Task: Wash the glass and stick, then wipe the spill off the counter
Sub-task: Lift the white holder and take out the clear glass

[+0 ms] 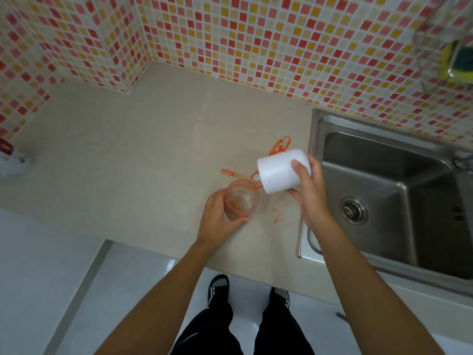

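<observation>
A clear glass (pixel 242 198) with orange residue stands on the beige counter (pixel 128 155), and my left hand (pixel 220 219) is wrapped around it. My right hand (pixel 309 190) holds a white bottle (pixel 281 171) tipped on its side, its nozzle pointing at the glass's rim. An orange-stained stick (pixel 234 173) lies flat on the counter just behind the glass, partly hidden by the bottle. Orange spill streaks (pixel 280 146) mark the counter behind the bottle, and smaller orange streaks (pixel 277 217) lie between my hands.
A steel sink (pixel 384 190) with a drain sits to the right, its rim beside my right wrist. A wire rack with a yellow-green sponge (pixel 457 61) hangs on the tiled wall at upper right. Small items (pixel 10 160) rest at the counter's far left.
</observation>
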Available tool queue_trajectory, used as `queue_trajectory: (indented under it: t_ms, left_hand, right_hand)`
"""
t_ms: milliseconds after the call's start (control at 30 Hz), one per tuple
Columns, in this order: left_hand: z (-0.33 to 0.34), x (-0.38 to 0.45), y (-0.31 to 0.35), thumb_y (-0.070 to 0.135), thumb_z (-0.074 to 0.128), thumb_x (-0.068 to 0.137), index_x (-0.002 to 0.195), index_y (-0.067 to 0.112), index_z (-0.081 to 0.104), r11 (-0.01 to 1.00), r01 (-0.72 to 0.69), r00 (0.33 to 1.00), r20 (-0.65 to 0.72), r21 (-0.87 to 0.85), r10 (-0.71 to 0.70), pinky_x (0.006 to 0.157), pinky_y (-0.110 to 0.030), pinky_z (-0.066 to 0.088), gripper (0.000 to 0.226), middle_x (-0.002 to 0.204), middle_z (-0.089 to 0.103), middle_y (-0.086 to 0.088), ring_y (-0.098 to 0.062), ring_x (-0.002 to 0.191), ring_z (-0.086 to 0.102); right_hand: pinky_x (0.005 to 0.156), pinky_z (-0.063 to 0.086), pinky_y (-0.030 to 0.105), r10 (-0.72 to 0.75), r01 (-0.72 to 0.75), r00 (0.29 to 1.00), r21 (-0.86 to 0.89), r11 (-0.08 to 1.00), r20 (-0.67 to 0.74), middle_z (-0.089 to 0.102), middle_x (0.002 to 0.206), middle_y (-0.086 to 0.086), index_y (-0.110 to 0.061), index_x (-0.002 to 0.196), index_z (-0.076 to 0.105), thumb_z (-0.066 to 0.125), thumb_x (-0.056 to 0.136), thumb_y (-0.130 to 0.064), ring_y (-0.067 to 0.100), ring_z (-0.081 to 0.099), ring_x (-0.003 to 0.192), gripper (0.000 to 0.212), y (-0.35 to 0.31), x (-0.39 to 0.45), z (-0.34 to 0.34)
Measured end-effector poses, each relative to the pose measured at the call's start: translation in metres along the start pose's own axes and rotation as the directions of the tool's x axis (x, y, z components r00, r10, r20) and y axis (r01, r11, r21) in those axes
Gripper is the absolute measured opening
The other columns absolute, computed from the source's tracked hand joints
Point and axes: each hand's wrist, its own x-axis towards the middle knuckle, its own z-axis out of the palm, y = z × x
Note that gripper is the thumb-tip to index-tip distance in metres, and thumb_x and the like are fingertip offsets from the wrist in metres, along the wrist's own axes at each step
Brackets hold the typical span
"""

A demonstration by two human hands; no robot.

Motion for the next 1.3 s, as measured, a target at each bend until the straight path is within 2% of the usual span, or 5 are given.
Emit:
queue_trajectory:
  t_ms: [333, 600, 800, 1033, 1300]
  left_hand:
    - [0.001, 0.005, 0.005, 0.054, 0.085, 0.057, 0.124, 0.036, 0.053, 1.000, -0.010, 1.000, 0.009, -0.017, 0.010, 0.091, -0.035, 0.053, 0.077, 0.118, 0.061, 0.015, -0.014, 0.114, 0.057]
    - [-0.012, -0.002, 0.021, 0.036, 0.089, 0.061, 0.122, 0.037, 0.046, 0.994, 0.028, 0.996, -0.078, -0.109, -0.037, 0.089, -0.015, 0.045, 0.075, 0.117, 0.056, 0.020, 0.001, 0.111, 0.055]
    - [-0.027, 0.005, 0.032, 0.033, 0.090, 0.061, 0.119, 0.040, 0.047, 0.990, 0.031, 0.991, -0.125, -0.137, -0.048, 0.084, -0.009, 0.044, 0.073, 0.113, 0.057, 0.022, 0.007, 0.107, 0.055]
    - [-0.033, 0.013, 0.036, 0.040, 0.089, 0.061, 0.128, 0.028, 0.045, 0.988, 0.058, 0.987, -0.137, -0.144, -0.078, 0.088, -0.018, 0.047, 0.081, 0.121, 0.055, 0.011, -0.004, 0.109, 0.055]
    - [-0.034, 0.012, 0.034, 0.041, 0.089, 0.060, 0.126, 0.031, 0.045, 0.985, 0.057, 0.982, -0.168, -0.164, -0.085, 0.090, -0.021, 0.049, 0.079, 0.121, 0.055, 0.013, -0.002, 0.110, 0.055]
  right_hand:
    - [0.079, 0.058, 0.038, 0.289, -0.315, 0.949, 0.481, 0.818, 0.129, 0.051, 0.132, 0.018, -0.011, 0.137, 0.040, 0.072, 0.072, -0.020, 0.029, 0.062, 0.111, 0.072, 0.020, 0.040, -0.002]
    - [0.088, 0.055, 0.037, 0.218, -0.261, 0.952, 0.202, 0.944, 0.214, 0.059, 0.125, 0.013, -0.016, 0.114, 0.054, 0.066, 0.088, -0.019, 0.027, 0.061, 0.114, 0.029, 0.010, 0.077, 0.041]
    - [0.089, 0.056, 0.044, 0.230, -0.272, 0.947, 0.178, 0.946, 0.223, 0.054, 0.128, 0.012, -0.009, 0.135, 0.039, 0.080, 0.068, -0.018, 0.027, 0.065, 0.108, 0.079, 0.014, 0.100, 0.068]
    - [0.067, 0.046, 0.017, -0.050, 0.122, 0.984, -0.442, 0.889, 0.172, 0.052, 0.122, -0.001, -0.017, 0.134, 0.038, 0.084, 0.065, -0.026, 0.015, 0.056, 0.104, 0.083, 0.024, 0.107, 0.083]
    - [0.081, 0.054, 0.036, -0.205, 0.284, 0.958, -0.590, 0.756, 0.199, 0.052, 0.126, -0.002, -0.022, 0.131, 0.037, 0.084, 0.061, -0.037, 0.019, 0.054, 0.108, 0.086, 0.043, 0.111, 0.080]
